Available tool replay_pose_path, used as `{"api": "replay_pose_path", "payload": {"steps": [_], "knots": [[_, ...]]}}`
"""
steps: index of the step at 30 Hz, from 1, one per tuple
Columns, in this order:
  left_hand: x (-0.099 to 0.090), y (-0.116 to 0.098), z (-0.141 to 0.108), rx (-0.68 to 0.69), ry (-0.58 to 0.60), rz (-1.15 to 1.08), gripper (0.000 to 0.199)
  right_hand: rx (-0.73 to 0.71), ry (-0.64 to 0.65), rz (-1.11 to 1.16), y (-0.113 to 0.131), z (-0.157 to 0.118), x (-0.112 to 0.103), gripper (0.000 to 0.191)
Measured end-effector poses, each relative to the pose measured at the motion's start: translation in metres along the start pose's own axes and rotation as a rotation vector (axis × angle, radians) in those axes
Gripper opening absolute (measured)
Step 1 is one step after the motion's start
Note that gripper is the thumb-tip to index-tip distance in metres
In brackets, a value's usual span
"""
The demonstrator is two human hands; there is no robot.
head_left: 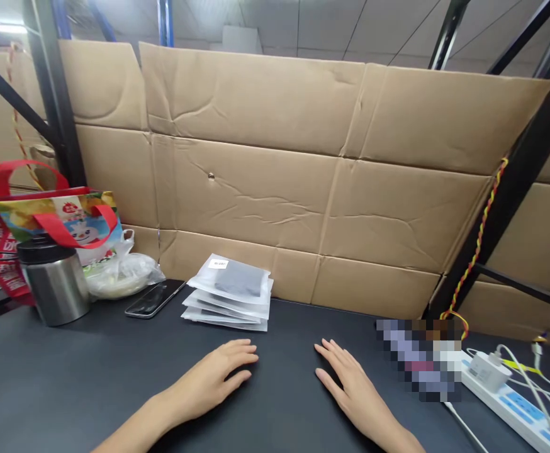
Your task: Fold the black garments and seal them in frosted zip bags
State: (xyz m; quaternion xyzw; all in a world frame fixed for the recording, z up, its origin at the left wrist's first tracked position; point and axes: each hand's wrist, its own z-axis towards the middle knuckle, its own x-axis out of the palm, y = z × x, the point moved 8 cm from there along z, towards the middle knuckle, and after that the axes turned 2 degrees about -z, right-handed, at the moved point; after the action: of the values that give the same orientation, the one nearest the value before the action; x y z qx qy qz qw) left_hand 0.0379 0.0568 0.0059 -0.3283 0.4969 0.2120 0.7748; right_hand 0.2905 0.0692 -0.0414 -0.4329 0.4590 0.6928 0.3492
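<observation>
My left hand point(223, 375) rests on the dark tabletop point(275, 402), palm down, fingers loosely stretched and holding nothing. Just beyond its fingertips lies a stack of several frosted plastic bags point(230, 296). The top bag has a small white label, and something dark shows through it. To the right, my right hand point(348, 384) lies in the same way, thumb apart from the fingers and nothing in it. A bare strip of table separates the two hands. Nearest to my right hand is a pixelated, blurred object point(414, 362) whose kind cannot be made out.
At the left stand a steel flask point(56, 286), a colourful shopping bag point(74, 217) with red handles, a clear plastic bag point(124, 274) and a phone point(156, 299). A white power strip point(506, 399) with cables runs along the right. Cardboard point(256, 170) walls off the back.
</observation>
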Motion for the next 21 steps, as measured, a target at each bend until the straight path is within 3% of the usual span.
{"api": "replay_pose_path", "payload": {"steps": [3,6,10,13,16,18,21], "knots": [[-0.043,0.010,0.014,0.062,-0.230,0.274,0.042,0.001,0.000,0.000,0.000,0.000,0.000,0.056],[-0.072,0.034,0.034,0.088,-0.277,0.501,0.062,-0.001,-0.012,0.008,0.001,0.000,-0.002,0.055],[-0.084,0.067,0.054,0.086,-0.254,0.588,0.068,-0.010,-0.019,0.015,0.002,0.000,-0.003,0.055],[-0.088,0.072,0.059,0.096,-0.251,0.639,0.061,-0.020,-0.021,0.014,0.001,0.000,-0.003,0.054],[-0.094,0.053,0.054,0.094,-0.305,0.681,0.057,-0.019,-0.028,0.034,-0.001,-0.001,-0.002,0.053],[-0.092,0.026,0.045,0.111,-0.360,0.705,0.058,0.011,-0.066,0.078,-0.003,-0.002,-0.006,0.061],[-0.065,-0.031,0.028,0.198,-0.389,0.727,0.058,-0.030,-0.200,0.153,0.008,-0.007,-0.021,0.082]]}}
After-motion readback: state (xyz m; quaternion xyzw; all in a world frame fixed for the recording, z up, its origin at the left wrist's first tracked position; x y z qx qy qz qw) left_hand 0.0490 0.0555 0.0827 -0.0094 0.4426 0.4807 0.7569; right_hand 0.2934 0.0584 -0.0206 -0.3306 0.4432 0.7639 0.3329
